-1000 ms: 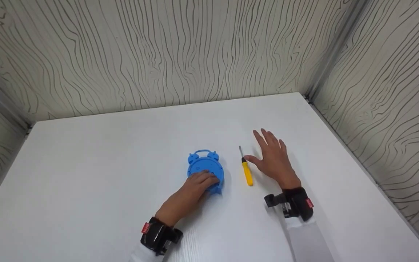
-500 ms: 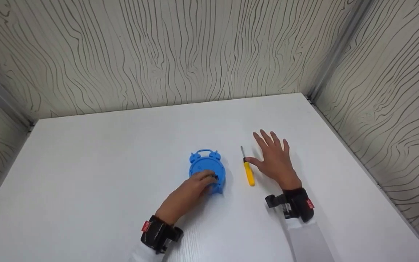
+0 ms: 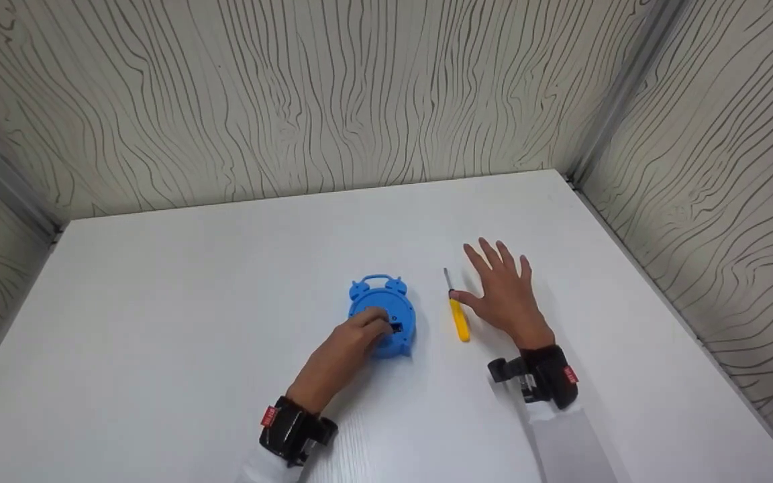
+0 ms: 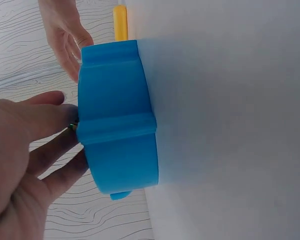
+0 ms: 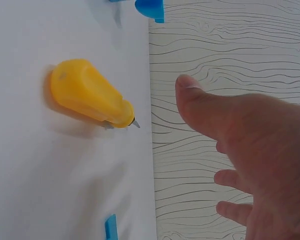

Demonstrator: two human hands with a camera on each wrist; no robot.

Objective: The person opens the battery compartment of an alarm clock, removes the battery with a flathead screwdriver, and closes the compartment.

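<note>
A blue twin-bell alarm clock [image 3: 403, 310] lies on the table, its back facing up. In its back shows a dark opening, the battery compartment [image 3: 397, 328]. The left hand [image 3: 353, 339] is over the clock's back, thumb and fingers pinching a small battery [image 4: 73, 126]. Only a green-and-gold glint of the battery shows; fingers hide the rest. A yellow-handled screwdriver [image 3: 459, 320] lies right of the clock. Beside it the right hand [image 3: 507, 298] is held over the table, fingers spread, thumb near the screwdriver, holding nothing.
A small blue piece [image 5: 111, 227] lies on the white table [image 3: 192, 322] beyond the screwdriver in the right wrist view; the right hand hides it in the head view. Patterned walls [image 3: 292, 100] enclose the table at the back and sides.
The left hand has drawn back slightly to the left over the clock, and its fingers have curled together. The dark compartment has come into view. The right hand has spread its fingers slightly.
</note>
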